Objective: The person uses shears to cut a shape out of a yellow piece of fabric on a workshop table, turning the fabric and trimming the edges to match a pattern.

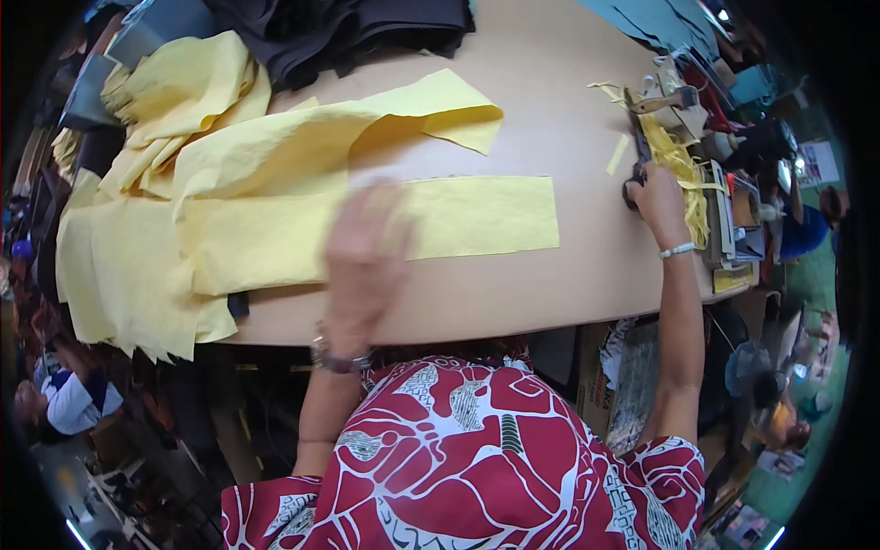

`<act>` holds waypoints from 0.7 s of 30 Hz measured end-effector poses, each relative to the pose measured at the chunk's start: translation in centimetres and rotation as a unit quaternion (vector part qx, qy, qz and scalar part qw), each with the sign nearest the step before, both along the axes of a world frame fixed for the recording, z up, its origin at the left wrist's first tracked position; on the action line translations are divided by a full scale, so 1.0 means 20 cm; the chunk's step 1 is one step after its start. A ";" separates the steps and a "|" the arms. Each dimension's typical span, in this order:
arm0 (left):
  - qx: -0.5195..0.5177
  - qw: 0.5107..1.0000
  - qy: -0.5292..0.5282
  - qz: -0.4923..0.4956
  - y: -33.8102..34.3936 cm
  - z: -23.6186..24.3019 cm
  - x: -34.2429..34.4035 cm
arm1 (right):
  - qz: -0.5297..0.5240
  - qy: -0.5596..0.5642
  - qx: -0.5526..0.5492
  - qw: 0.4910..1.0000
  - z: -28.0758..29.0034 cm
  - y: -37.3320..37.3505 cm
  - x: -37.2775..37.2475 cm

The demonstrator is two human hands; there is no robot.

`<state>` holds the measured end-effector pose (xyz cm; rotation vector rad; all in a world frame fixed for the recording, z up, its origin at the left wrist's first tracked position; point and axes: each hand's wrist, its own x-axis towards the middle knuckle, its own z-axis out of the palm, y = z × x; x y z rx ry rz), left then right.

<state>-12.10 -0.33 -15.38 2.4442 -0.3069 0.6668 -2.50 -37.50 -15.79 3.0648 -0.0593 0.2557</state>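
Head view: the left hand (367, 243) lies flat on a long rectangular strip of yellow fabric (477, 218), fingers spread and pressing down rather than gripping; the hand is motion-blurred, so finer finger detail cannot be told. The strip lies across the tan worktop (550, 119), in front of the person, its right end squared off and free.

The right hand (655, 197) reaches to the right edge of the worktop, fingers closed around the dark handles of a pair of large black scissors (639, 151), whose blades point away from the person and rest on the worktop.

Progress, as a judgement:
- Done: at least one strip appears cut to a straight-edged shape. A heap of thin yellow fabric trimmings (683, 170) lies just beside the scissors, and a small yellow offcut (617, 154) lies near the blades.
- Left: a large pile of crumpled yellow fabric sheets (174, 128) on the left part of the worktop, partly overhanging its edge, appears uncut. A stack of dark fabric (357, 27) lies at the far edge.

The cutting therefore appears to be at an early-to-middle stage.
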 end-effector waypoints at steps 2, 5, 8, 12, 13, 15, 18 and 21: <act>0.068 0.977 -0.039 0.198 0.29 0.00 -0.07 | 0.077 -0.032 0.062 0.995 0.01 0.20 -0.02; 0.111 0.903 -0.057 0.411 0.69 0.05 -0.22 | 0.242 0.005 0.246 0.938 0.01 0.56 -0.06; -0.049 0.890 0.025 0.452 0.86 0.04 -0.31 | 0.277 0.055 0.274 0.919 -0.03 0.70 -0.07; -0.156 0.908 0.138 0.363 0.92 -0.04 -0.32 | 0.164 0.277 0.278 0.905 0.06 0.77 -0.03; -0.200 0.905 0.139 0.348 0.92 -0.05 -0.33 | 0.194 0.242 0.292 0.905 0.04 0.77 -0.04; -0.287 0.895 0.141 0.312 0.90 -0.06 -0.32 | 0.251 0.168 0.314 0.900 -0.03 0.75 -0.05; -0.161 0.930 0.047 0.328 0.87 -0.09 -0.29 | 0.288 0.128 0.326 0.891 -0.05 0.75 -0.07; -0.041 0.926 -0.005 0.375 0.87 -0.03 -0.28 | 0.241 0.219 0.477 0.816 0.02 0.81 -0.11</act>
